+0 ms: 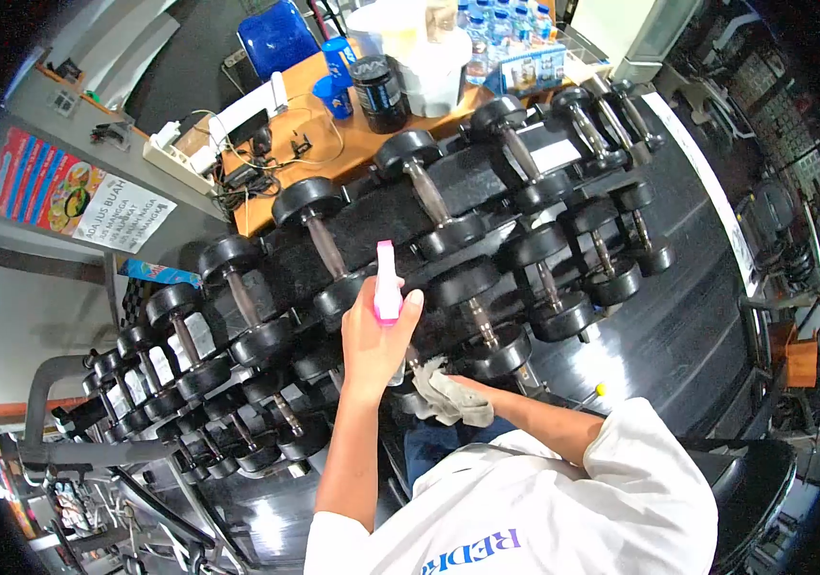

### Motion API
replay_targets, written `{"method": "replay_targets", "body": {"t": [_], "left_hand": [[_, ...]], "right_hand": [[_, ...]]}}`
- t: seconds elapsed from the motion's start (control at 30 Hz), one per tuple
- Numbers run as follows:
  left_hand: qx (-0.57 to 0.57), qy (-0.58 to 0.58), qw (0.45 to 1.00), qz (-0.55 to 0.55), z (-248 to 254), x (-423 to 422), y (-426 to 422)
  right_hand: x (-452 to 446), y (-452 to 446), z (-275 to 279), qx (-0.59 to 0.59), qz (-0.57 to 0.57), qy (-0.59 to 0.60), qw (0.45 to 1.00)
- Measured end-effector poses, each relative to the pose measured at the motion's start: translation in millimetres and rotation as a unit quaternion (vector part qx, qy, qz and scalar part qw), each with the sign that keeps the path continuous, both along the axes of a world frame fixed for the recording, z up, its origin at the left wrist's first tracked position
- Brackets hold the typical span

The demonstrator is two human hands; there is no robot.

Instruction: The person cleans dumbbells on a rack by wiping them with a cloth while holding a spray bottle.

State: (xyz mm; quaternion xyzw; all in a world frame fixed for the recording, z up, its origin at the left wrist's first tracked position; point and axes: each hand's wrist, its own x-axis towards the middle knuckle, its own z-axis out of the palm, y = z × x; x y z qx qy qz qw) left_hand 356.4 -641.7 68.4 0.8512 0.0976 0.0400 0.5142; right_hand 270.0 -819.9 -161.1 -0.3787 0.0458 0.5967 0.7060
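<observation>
My left hand (372, 337) is wrapped round a spray bottle with a white and pink trigger head (387, 285), held above the middle of a dumbbell rack. Most of the bottle is hidden behind the hand. Lower and to the right, my right hand (468, 385) grips a crumpled grey cloth (450, 395), which covers most of the fingers. The cloth is close to a lower-row dumbbell (480, 321) with a metal handle and black round heads; whether they touch I cannot tell. Another dumbbell (326, 245) lies in the upper row, just beyond my left hand.
Several more black dumbbells (544, 281) fill both rows. Behind the rack, a wooden table (309, 72) bears a black tub (380, 94), blue cups (333, 96), a white bucket (431, 88), water bottles (501, 29) and tangled cables (249, 174). A metal frame (41, 402) stands at left.
</observation>
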Motion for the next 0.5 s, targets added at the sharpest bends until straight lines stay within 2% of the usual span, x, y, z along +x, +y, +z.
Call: {"method": "replay_targets", "body": {"t": [0.07, 0.17, 0.23, 0.4, 0.47, 0.5], "left_hand": [[-0.017, 0.007, 1.000, -0.004, -4.5, 12.5, 7.0], [-0.078, 0.013, 0.996, -0.041, -8.3, 31.0, 14.3], [-0.092, 0.033, 0.994, -0.044, -3.3, 39.8, 18.0], [-0.086, 0.083, 0.991, -0.067, 7.5, 53.9, 28.1], [-0.103, 0.081, 0.988, -0.077, -1.9, 52.1, 35.8], [-0.127, 0.078, 0.986, -0.075, -5.5, 47.6, 40.4]], "right_hand": [[-4.1, 0.3, 6.1, 0.022, -0.018, 0.074, 0.997], [-8.5, -2.1, -0.2, -0.005, 0.006, 0.056, 0.998], [-14.1, -5.4, -10.0, 0.004, -0.029, 0.075, 0.997], [-15.8, -13.5, 23.1, -0.018, -0.068, -0.005, 0.998], [-18.3, -17.0, 25.3, -0.078, -0.139, -0.040, 0.986], [-17.5, -15.2, 26.8, -0.098, -0.173, 0.032, 0.979]]}}
